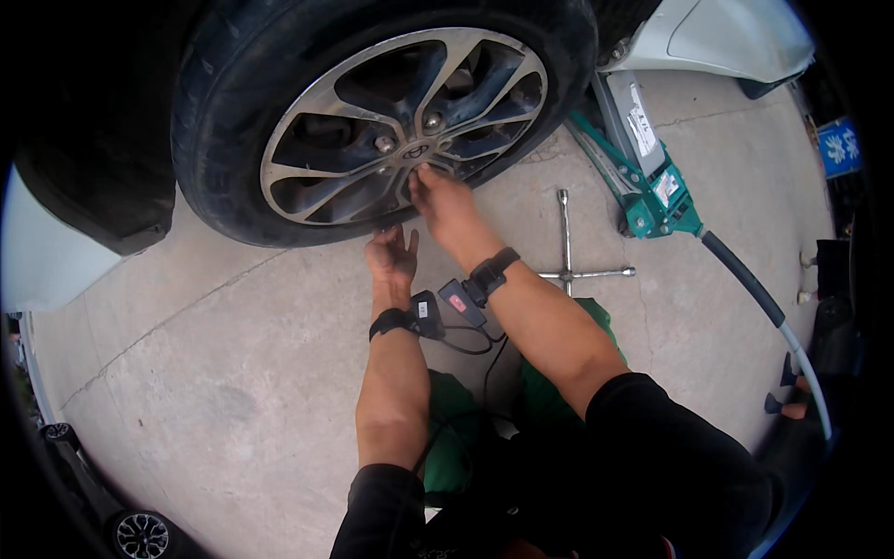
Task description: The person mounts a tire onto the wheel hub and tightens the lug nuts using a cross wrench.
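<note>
A car wheel (410, 154) with a black tyre (219, 168) and a silver-and-dark alloy rim fills the upper middle. Lug nuts (385, 144) show around its hub. My right hand (442, 207) reaches to the lower part of the hub, fingers pinched together at the rim. Whatever lies between those fingertips is hidden. Beneath the tyre's lower edge, my left hand (392, 259) is turned palm up, thumb held apart and fingertips at the rubber. Black straps with small boxes and cables circle both wrists.
A chrome cross-shaped lug wrench (566, 247) lies on the concrete floor (233, 373), right of my hands. Beyond it, a green floor jack (666, 191) stands under the white car body (726, 42), its long handle (745, 279) slanting to the right. Another car's wheel (142, 536) appears lower left.
</note>
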{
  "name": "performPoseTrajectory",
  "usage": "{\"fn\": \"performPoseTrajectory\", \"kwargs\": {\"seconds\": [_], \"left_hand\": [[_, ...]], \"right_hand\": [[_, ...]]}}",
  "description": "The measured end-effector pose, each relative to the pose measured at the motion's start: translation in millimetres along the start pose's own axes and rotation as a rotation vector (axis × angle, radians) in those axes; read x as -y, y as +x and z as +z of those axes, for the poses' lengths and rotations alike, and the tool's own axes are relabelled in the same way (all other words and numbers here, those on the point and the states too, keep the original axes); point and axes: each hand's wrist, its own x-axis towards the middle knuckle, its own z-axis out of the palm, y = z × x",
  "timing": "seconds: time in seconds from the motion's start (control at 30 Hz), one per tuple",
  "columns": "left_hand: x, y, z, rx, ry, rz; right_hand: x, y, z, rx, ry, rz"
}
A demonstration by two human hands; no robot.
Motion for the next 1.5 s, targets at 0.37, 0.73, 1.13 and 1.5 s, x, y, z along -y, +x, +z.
{"fn": "performPoseTrajectory", "kwargs": {"seconds": [0.37,0.73,1.13,1.5], "left_hand": [[0.1,5.0,-3.1,0.026,0.058,-0.005],[-3.8,0.6,0.5,-0.018,0.039,-0.012],[-5.8,0.5,1.1,0.048,0.025,-0.046],[-7.4,-5.3,8.2,0.016,0.006,-0.047]], "right_hand": [[-0.8,1.2,0.3,-0.025,-0.222,-0.161],[-6.8,-4.5,3.8,-0.014,-0.249,-0.148],[-11.9,-4.3,5.7,-0.032,-0.393,-0.22],[-6.4,-5.5,11.3,-0.069,-0.387,-0.211]]}}
